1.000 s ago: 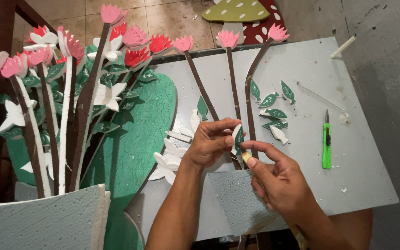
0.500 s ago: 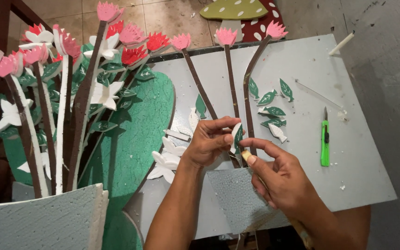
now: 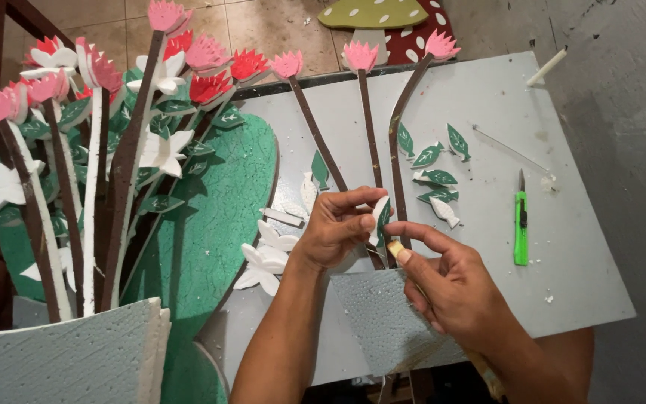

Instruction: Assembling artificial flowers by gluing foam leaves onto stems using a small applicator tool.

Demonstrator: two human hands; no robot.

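The left hand pinches a green leaf against the brown stem on the grey board; the right hand grips a glue stick beside it; sticking seems underway, needing firm, steady pressing; spare leaves lie near.

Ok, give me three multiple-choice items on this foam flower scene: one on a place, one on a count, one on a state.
1. Where does the green utility knife lie on the grey foam board?
A. right of both hands
B. between the hands
C. under the stems

2. How many brown foam stems with pink flower heads lie on the board?
A. one
B. three
C. six

3. The left hand is:
A. flat and empty
B. pinching a small green foam leaf
C. gripping the knife

A: it lies at the board's right side. B: three heads show. B: its fingers close on the leaf.
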